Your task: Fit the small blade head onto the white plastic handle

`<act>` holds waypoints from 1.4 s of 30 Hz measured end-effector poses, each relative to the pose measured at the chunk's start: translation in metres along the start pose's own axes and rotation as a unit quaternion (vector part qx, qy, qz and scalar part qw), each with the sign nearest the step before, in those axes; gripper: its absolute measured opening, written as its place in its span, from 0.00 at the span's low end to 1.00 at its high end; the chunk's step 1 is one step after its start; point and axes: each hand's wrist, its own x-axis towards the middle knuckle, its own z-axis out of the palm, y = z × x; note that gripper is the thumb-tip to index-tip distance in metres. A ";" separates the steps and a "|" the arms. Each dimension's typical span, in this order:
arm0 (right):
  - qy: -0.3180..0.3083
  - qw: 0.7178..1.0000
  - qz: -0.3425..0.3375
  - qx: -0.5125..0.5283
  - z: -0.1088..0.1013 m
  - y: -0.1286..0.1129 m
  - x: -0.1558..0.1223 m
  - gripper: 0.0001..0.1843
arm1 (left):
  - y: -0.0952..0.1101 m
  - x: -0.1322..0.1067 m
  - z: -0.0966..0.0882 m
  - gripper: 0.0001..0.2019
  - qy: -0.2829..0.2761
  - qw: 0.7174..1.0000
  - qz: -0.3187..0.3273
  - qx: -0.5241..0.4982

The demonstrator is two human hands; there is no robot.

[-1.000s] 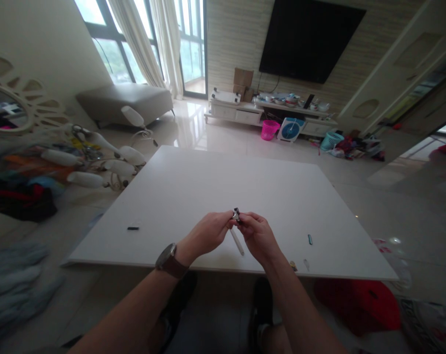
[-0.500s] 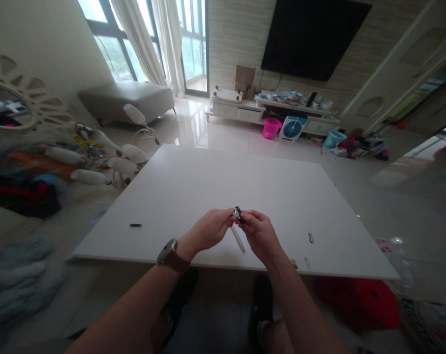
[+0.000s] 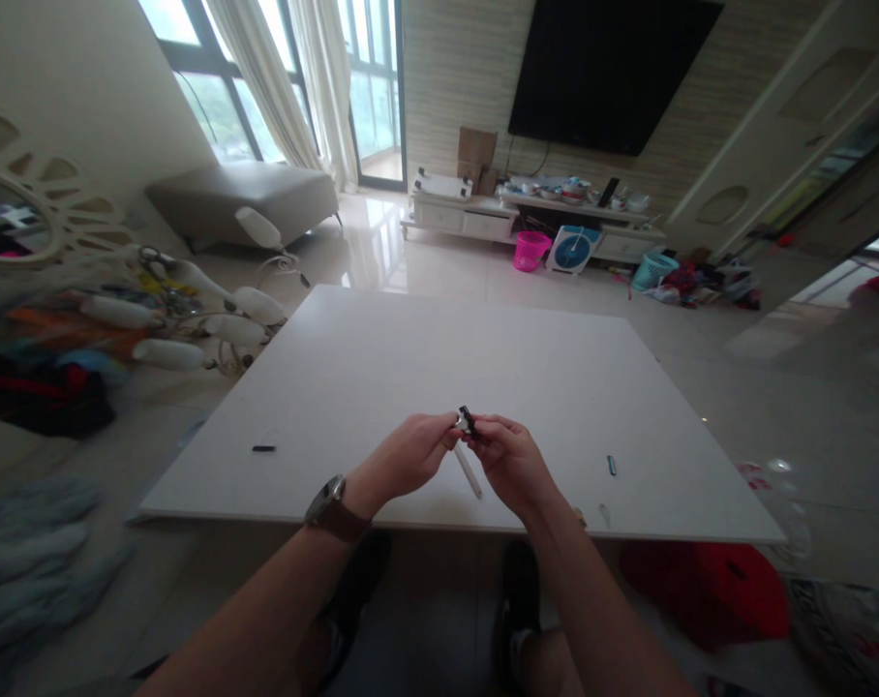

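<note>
Above the near part of the white table, my two hands meet around what looks like a razor. Its pale handle slants down toward the table's front edge; a silver neck and black head show between my fingertips. My left hand, with a watch on the wrist, is closed in a pinch at the silver neck. Fingers of my right hand pinch the black head from the other side. The exact contact between head and neck is too small to make out.
On the table lie a thin black strip at left, a small teal-and-black piece at right, and a small clear item near the front edge. A white multi-armed lamp stands beside the left edge.
The black head between my fingers has tilted slightly and shows more of its dark side. Both hands keep nearly the same place, and the camera view has shifted a little.
</note>
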 end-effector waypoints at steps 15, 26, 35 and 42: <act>-0.012 0.998 0.061 0.008 -0.002 -0.004 -0.004 0.10 | 0.004 0.000 -0.007 0.14 -0.004 1.000 0.008 0.003; -0.030 0.998 0.061 0.001 -0.005 -0.004 -0.003 0.10 | 0.005 -0.001 -0.010 0.16 -0.014 1.000 0.007 0.026; -0.042 0.997 0.058 0.004 -0.008 -0.003 -0.001 0.11 | 0.005 -0.001 -0.011 0.14 -0.020 0.999 0.013 0.047; -0.029 0.999 0.028 -0.026 -0.007 -0.001 -0.001 0.11 | 0.003 -0.002 -0.010 0.10 -0.031 0.996 0.008 0.088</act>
